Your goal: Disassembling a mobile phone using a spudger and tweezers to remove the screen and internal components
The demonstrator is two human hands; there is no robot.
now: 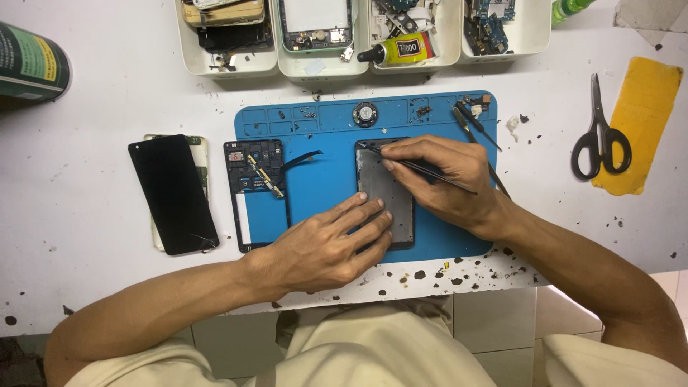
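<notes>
A grey phone panel (387,197) is laid on the blue mat (322,179), towards the mat's right half, at the middle of the bench (93,215). The panel's lower left part is pressed down by the left hand (326,247), whose fingers are spread flat over it and nothing is gripped. Black tweezers (430,170) are pinched in the right hand (444,179), the fingers pressed together around them, and their tip is set at the panel's top left corner. A black phone frame (258,193) is lapped over the mat's left edge, with a thin black cable (301,159) just beside it. Left of the frame, on the bare bench, a black screen (172,193) is laid over a pale back cover. More tools (474,125) are placed at the mat's top right corner. Scissors (600,140) are laid near the bench's right edge, partly on a yellow cloth (641,107). White trays (315,64) of parts are lined along the far edge, and a glue tube (401,50) is seen in one. A green can (32,64) is seen at the far left corner.
</notes>
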